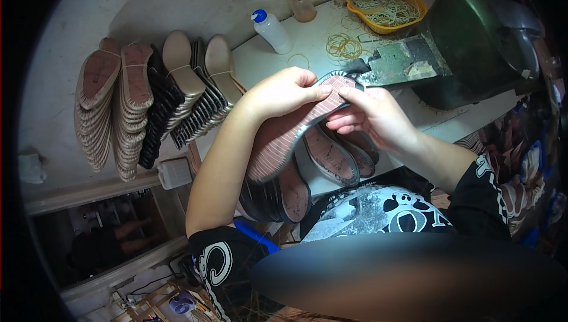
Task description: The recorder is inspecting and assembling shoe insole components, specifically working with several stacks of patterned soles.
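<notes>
A long insole (277,143) with a reddish, striped underside and a dark gathered edge is held up slantwise in front of me. My left hand (285,92) closes on its far, narrower end, thumb pressed on the reddish face. From the other side my right hand (381,115) pinches the same end with thumb and fingers. Both thumbs almost meet there. Below the held piece, more insoles (332,157) with reddish faces and black rims lie on the white table. A dark-edged stack of insoles (294,195) sits close to my body, partly hidden.
Banded insole stacks, one beige-edged (100,79) and others dark, stand at the left. Behind are a blue-capped bottle (273,32), a red-tipped bottle (303,10), loose rubber bands (344,47) and a yellow basket (384,26) of bands. A green metal machine (408,62) occupies the right.
</notes>
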A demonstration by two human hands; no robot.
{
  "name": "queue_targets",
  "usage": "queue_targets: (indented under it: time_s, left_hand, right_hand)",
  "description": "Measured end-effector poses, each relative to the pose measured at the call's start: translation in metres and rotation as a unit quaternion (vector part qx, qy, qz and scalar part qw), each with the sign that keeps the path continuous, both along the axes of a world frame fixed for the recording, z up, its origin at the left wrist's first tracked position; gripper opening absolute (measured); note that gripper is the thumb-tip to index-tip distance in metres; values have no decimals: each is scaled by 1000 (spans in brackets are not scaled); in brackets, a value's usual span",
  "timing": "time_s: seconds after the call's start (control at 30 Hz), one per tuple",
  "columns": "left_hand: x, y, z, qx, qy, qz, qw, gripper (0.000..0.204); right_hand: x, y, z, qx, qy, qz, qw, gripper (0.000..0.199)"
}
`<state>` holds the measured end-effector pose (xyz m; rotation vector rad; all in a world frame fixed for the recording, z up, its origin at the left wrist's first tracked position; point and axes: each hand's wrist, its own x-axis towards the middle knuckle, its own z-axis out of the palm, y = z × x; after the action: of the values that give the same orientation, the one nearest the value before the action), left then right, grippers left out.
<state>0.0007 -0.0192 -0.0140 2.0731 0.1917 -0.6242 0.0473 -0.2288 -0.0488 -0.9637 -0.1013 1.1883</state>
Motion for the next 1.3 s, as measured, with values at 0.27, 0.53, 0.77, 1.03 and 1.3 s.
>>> queue_targets:
  time_s: [0.27, 0.53, 0.77, 1.03, 1.3]
  left_hand:
    - [-12, -33, 13, -72, 91, 191, 975, 43]
    - [-15, -40, 3, -104, 104, 185, 972, 58]
    - [-1, -25, 0, -31, 57, 191, 979, 61]
    - [0, -6, -20, -101, -80, 317, 940, 45]
    - [-91, -86, -24, -357, -281, 416, 787, 24]
  right_hand:
    - [10, -12, -6, 23, -24, 40, 999, 27]
    - [6, -76, 3, -2, -119, 165, 979, 39]
    - [4, -71, -11, 1, -62, 52, 997, 34]
    - [0, -17, -5, 58, -68, 28, 996, 32]
    - [-50, -32, 14, 86, -250, 120, 957, 27]
